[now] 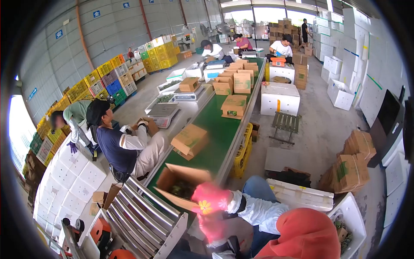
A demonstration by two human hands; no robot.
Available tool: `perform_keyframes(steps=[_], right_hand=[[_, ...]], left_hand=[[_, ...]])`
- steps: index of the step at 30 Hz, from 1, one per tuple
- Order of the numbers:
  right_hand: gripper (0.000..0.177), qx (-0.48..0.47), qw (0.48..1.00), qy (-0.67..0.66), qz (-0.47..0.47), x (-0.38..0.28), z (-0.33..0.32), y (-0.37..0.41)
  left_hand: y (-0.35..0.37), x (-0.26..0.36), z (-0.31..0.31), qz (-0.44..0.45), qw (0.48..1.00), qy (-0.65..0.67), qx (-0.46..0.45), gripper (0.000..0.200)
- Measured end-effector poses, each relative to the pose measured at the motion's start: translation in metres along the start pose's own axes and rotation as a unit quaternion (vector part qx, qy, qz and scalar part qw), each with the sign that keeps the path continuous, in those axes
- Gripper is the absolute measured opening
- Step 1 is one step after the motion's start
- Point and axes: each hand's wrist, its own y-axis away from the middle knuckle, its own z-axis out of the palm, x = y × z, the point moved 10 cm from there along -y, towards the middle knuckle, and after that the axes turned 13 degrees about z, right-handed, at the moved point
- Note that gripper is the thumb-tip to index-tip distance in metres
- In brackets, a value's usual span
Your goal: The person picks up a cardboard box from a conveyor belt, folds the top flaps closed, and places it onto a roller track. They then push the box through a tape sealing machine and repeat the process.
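An open cardboard box (174,199) sits tilted at the near end of the green conveyor belt, with dark green produce (183,190) inside. My right hand (211,197), in a pink flowered glove, is at the box's right side; motion blur hides its fingers and whether it grips the edge. Below it, my left hand (211,225), also pink-gloved, is close to the box's lower corner, its fingers smeared too. Just beyond on the belt lies a closed brown carton (189,140) with green print.
Metal rollers (138,218) adjoin the green conveyor belt (217,116), which carries several more cartons. A co-worker in dark blue (118,142) sits across it, holding a carton. To the right are a folding stool (284,125), a white foam box (280,97) and bundled flat cartons (349,172).
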Motion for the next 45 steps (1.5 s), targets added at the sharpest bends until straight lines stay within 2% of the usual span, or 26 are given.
perform_keyframes(steps=[1,4,6,7,8,10,11,13,14,18,20,22,23,24,26,27,28,29,31,32,34,38,40,41,43,45], right_hand=[[0.035,0.007,0.998,-0.046,-0.037,-0.016,-0.012,-0.002],[0.046,-0.052,0.96,-0.201,-0.19,-0.054,-0.005,-0.028],[0.051,-0.084,0.933,-0.222,-0.27,-0.076,0.023,-0.053],[0.053,-0.144,0.917,-0.228,-0.294,-0.081,0.054,-0.064],[0.055,-0.196,0.903,-0.21,-0.32,-0.087,0.084,-0.07],[0.061,-0.189,0.915,-0.239,-0.263,-0.089,0.12,-0.086],[0.063,-0.213,0.922,-0.188,-0.263,-0.095,0.119,-0.085],[0.065,-0.297,0.911,-0.166,-0.234,-0.095,0.158,-0.094],[0.065,-0.337,0.878,-0.209,-0.27,-0.106,0.152,-0.085],[0.049,-0.434,0.791,-0.426,-0.069,-0.102,0.116,-0.095],[0.047,-0.259,0.888,-0.368,-0.097,-0.093,0.107,-0.117],[0.052,0.003,0.968,-0.134,-0.211,-0.104,0.069,-0.125],[0.059,0.071,0.961,-0.153,-0.221,-0.109,0.054,-0.126],[0.059,0.068,0.961,-0.153,-0.221,-0.109,0.061,-0.131],[0.061,0.097,0.958,-0.154,-0.222,-0.103,0.075,-0.13],[0.053,0.102,0.958,-0.153,-0.22,-0.103,0.067,-0.121],[0.053,0.095,0.96,-0.152,-0.216,-0.097,0.078,-0.115],[0.05,0.095,0.944,-0.26,-0.181,-0.078,0.088,-0.113],[0.037,0.103,0.884,-0.431,-0.147,-0.061,0.084,-0.113],[0.024,0.043,0.886,-0.437,-0.149,-0.059,0.093,-0.118],[0.014,-0.127,0.759,-0.635,0.069,-0.037,0.14,-0.127],[0.016,-0.138,0.798,-0.585,0.049,-0.038,0.135,-0.122],[0.018,-0.156,0.81,-0.562,0.056,-0.037,0.14,-0.121],[0.019,-0.144,0.834,-0.532,0.029,-0.039,0.137,-0.123],[0.019,-0.152,0.829,-0.537,0.047,-0.038,0.131,-0.12],[0.02,-0.171,0.822,-0.54,0.062,-0.04,0.137,-0.121]], left_hand=[[-0.007,0.017,0.018,-0.07,0.894,0.434,0.088,0.035],[-0.033,0.078,-0.035,0.116,0.972,0.199,-0.049,0.051],[-0.031,0.087,-0.11,0.043,0.99,0.081,0.104,0.062],[-0.023,0.129,-0.125,0.108,0.97,-0.114,0.184,0.062],[-0.011,0.181,-0.127,0.171,0.898,-0.31,0.262,0.062],[0.014,0.245,-0.132,0.25,0.746,-0.477,0.393,0.06],[0.008,0.257,-0.145,0.349,0.801,-0.379,0.305,0.06],[-0.021,0.272,-0.146,0.311,0.81,-0.469,0.165,0.053],[-0.03,0.273,-0.156,0.299,0.823,-0.449,0.178,0.044],[-0.055,0.268,-0.193,0.104,0.855,-0.454,0.228,0.035],[-0.069,0.271,-0.2,0.041,0.758,-0.603,0.246,0.04],[-0.082,0.276,-0.188,0.243,0.611,-0.728,0.194,0.057],[-0.079,0.278,-0.18,0.404,0.689,-0.568,0.198,0.07],[-0.077,0.28,-0.179,0.402,0.689,-0.569,0.201,0.07],[-0.085,0.249,-0.203,0.219,0.895,-0.322,0.217,0.073],[-0.088,0.253,-0.185,0.228,0.909,-0.311,0.158,0.058],[-0.08,0.252,-0.187,0.221,0.91,-0.31,0.161,0.058],[-0.07,0.241,-0.197,0.157,0.919,-0.305,0.192,0.049],[-0.063,0.258,-0.19,0.273,0.857,-0.383,0.21,0.031],[-0.054,0.254,-0.197,0.259,0.849,-0.392,0.241,0.028],[-0.059,0.243,-0.21,0.218,0.861,-0.383,0.254,0.026],[-0.065,0.24,-0.212,0.189,0.87,-0.367,0.268,0.022],[-0.063,0.251,-0.203,0.194,0.79,-0.519,0.264,0.016],[-0.064,0.251,-0.2,0.266,0.699,-0.626,0.22,0.02],[-0.069,0.257,-0.101,0.217,0.431,-0.863,0.15,0.045],[-0.086,0.202,-0.056,0.134,0.524,-0.841,-0.024,0.088]])
